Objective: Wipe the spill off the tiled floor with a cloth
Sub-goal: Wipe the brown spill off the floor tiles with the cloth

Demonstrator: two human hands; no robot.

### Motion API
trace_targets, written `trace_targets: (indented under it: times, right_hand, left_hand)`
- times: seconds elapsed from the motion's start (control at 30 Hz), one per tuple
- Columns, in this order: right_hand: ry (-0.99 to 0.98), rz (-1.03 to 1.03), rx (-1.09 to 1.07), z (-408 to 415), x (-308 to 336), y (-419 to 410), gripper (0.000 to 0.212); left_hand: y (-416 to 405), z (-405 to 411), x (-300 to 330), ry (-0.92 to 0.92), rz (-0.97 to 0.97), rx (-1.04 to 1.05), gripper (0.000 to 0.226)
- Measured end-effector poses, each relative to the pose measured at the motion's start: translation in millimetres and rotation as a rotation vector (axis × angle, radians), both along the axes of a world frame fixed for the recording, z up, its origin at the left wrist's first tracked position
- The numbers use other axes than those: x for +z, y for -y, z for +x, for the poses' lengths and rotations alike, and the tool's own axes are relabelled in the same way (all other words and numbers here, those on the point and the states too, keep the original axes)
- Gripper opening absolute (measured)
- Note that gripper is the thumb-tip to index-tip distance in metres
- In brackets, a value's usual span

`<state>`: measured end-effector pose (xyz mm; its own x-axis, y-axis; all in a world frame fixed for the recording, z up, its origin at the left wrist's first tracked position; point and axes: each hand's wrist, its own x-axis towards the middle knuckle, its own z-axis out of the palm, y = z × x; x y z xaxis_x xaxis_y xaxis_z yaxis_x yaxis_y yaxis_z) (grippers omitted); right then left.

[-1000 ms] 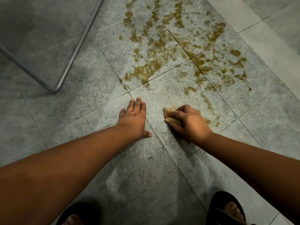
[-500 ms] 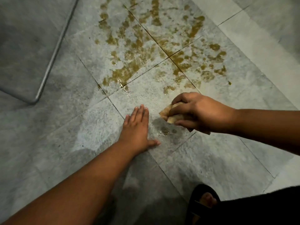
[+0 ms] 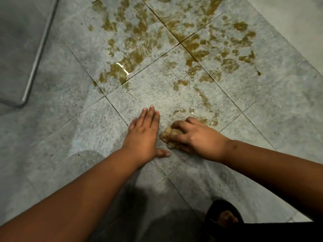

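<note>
A brownish-yellow spill (image 3: 174, 41) spreads in blotches over several grey floor tiles (image 3: 87, 128) ahead of me, with a thin wet trail (image 3: 204, 100) running down toward my hands. My right hand (image 3: 197, 137) grips a small wadded tan cloth (image 3: 168, 134) and presses it on the tile at the near end of the trail. Most of the cloth is hidden under the fingers. My left hand (image 3: 145, 135) lies flat on the floor right beside the cloth, fingers straight and together, thumb out.
A bent metal tube frame (image 3: 37, 55) rests on the floor at the upper left. My foot in a dark sandal (image 3: 223, 217) stands at the bottom right. Paler tiles (image 3: 288, 23) lie at the upper right beyond the spill.
My right hand has drawn the cloth back along the floor toward me and next to my left hand. The camera has shifted; my left hand stays planted on the floor.
</note>
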<state>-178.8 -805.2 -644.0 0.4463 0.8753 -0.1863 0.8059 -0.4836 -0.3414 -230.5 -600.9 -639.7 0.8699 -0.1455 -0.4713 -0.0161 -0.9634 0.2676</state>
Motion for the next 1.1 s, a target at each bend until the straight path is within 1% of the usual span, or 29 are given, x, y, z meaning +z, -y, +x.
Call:
trace_targets:
  times: [0.13,0.3,0.4,0.5,0.7,0.93,1.1]
  right_hand:
    - [-0.036,-0.068,0.034,11,4,21,0.038]
    - [-0.034,-0.094,0.037,20,10,43,0.032]
    - [-0.023,-0.034,0.035,18,15,32,0.034]
    - [-0.032,0.026,-0.02,14,12,16,0.036]
    - [-0.116,0.026,-0.129,14,0,31,0.036]
    - [-0.069,-0.003,-0.138,21,6,78,0.033]
    - [-0.007,0.089,-0.188,41,20,50,0.036]
  left_hand:
    - [3,1,-2,0.02,0.018,0.0,0.128]
    - [3,1,0,0.003,0.015,0.005,0.129]
    - [5,2,1,0.001,0.025,0.017,0.128]
    - [6,2,1,0.0,0.031,0.007,0.128]
    - [5,7,-3,-0.002,0.033,-0.019,0.131]
    - [2,15,-6,0.02,-0.016,-0.01,0.132]
    - [7,24,-8,0.032,-0.019,-0.01,0.132]
